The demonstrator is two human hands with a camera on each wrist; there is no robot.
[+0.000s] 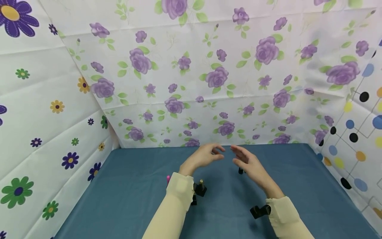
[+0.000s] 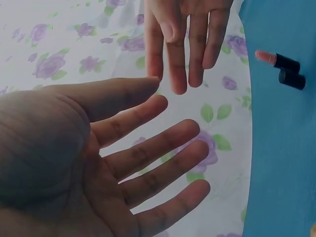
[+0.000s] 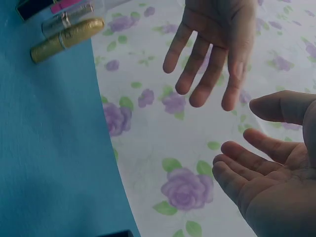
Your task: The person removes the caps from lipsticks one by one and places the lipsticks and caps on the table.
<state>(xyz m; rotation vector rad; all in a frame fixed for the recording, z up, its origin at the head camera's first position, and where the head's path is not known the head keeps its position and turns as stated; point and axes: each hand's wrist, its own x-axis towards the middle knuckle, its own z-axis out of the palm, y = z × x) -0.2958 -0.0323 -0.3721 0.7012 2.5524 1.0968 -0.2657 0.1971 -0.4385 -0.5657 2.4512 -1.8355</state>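
Note:
My left hand [image 1: 205, 155] and right hand [image 1: 250, 166] are held up above the blue cloth, palms facing each other with a small gap between the fingertips. Nothing lies in either hand; the fingers are loosely extended. Past the right hand, in the left wrist view, an open lipstick [image 2: 277, 59] shows its pink tip, with a black cap [image 2: 292, 79] lying against it. On the left side of the cloth, the right wrist view shows a gold lipstick tube [image 3: 66, 39] beside a silver tube [image 3: 67, 19]. My left arm partly hides that group in the head view.
A pink tip [image 1: 168, 178] pokes out beside the left sleeve. Black camera mounts sit on both wrists, the right mount [image 1: 260, 211] low over the cloth [image 1: 125, 199]. Flower-printed sheeting [image 1: 179, 83] walls off the back, and patterned sheets stand at both sides.

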